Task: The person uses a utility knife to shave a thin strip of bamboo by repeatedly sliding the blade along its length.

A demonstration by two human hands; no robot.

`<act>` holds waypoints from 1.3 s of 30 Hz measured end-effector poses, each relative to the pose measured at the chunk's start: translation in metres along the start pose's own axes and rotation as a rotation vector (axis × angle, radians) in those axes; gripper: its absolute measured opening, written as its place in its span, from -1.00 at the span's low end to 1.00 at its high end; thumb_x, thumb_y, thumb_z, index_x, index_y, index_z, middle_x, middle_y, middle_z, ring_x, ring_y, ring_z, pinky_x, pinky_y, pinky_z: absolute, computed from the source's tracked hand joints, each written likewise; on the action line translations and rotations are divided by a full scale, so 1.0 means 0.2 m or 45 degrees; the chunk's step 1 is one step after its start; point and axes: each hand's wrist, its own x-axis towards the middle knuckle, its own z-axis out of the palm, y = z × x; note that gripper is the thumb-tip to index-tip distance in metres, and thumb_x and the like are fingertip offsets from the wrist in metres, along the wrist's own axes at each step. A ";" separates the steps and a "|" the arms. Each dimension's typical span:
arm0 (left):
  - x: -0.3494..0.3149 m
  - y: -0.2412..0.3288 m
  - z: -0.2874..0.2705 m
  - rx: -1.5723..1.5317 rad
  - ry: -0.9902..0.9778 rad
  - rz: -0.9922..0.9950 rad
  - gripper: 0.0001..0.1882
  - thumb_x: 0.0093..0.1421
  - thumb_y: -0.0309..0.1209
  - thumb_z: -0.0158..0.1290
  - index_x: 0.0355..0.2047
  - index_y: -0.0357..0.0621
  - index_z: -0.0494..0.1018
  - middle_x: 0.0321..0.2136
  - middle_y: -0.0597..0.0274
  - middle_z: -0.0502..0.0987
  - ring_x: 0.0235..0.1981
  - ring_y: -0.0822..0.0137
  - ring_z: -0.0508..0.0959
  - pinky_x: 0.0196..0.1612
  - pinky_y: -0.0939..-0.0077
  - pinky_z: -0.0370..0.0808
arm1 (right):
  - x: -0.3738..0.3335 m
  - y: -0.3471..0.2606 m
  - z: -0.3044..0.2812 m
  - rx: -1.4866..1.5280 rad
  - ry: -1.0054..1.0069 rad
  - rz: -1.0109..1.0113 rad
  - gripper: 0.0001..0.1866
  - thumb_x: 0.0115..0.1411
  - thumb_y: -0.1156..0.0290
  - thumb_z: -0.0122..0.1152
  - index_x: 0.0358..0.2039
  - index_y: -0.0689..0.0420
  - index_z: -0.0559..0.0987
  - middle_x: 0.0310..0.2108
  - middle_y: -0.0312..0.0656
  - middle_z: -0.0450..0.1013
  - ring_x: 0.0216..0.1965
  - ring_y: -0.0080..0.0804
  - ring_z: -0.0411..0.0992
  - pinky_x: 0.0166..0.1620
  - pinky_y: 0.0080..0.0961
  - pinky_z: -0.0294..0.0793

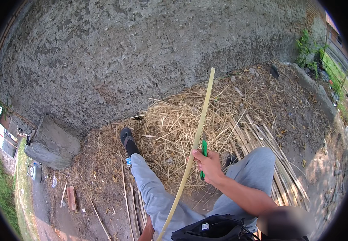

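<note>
Smooth wooden strip [186,170] — rough wall [142,52]

A heap of shavings [170,120] is spread before the wall [142,52], with a block [55,140] set against the wall to its left. Bundled strips [284,170] are laid right of the heap, partly covered by the right knee [258,164], and loose strips [134,209] left of the left leg [150,180]. Above the heap, a long strip [202,120] is held, with a knife [204,146] just right of it in the right hand [211,164].
</note>
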 end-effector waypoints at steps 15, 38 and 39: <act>-0.01 0.09 0.13 -0.049 -0.053 0.110 -0.36 0.30 0.03 -0.22 0.21 -0.20 0.25 0.15 0.08 0.39 0.12 0.11 0.43 0.21 0.18 0.33 | -0.01 -0.01 0.00 -0.019 -0.026 -0.016 -0.83 0.24 0.41 0.20 -0.40 0.26 0.54 -0.60 -0.28 0.42 -0.71 -0.74 0.12 -0.66 -0.70 0.05; -0.75 0.54 0.02 1.116 0.362 0.682 -0.69 0.13 -0.33 0.23 -0.25 -0.30 0.45 -0.42 0.20 0.60 -0.33 0.42 0.59 -0.23 0.55 0.50 | -0.03 -0.13 0.02 0.138 -0.018 -0.072 -0.84 0.25 0.40 0.20 -0.37 0.25 0.54 -0.50 -0.09 0.54 -0.71 -0.75 0.09 -0.65 -0.70 0.05; -0.85 0.59 0.15 0.824 0.403 0.745 -0.65 0.13 -0.33 0.23 -0.17 -0.30 0.43 -0.39 0.20 0.60 -0.29 0.42 0.59 -0.23 0.54 0.50 | -0.03 -0.15 0.03 0.144 -0.025 -0.073 -0.84 0.25 0.40 0.20 -0.37 0.25 0.54 -0.50 -0.09 0.54 -0.71 -0.75 0.09 -0.65 -0.70 0.05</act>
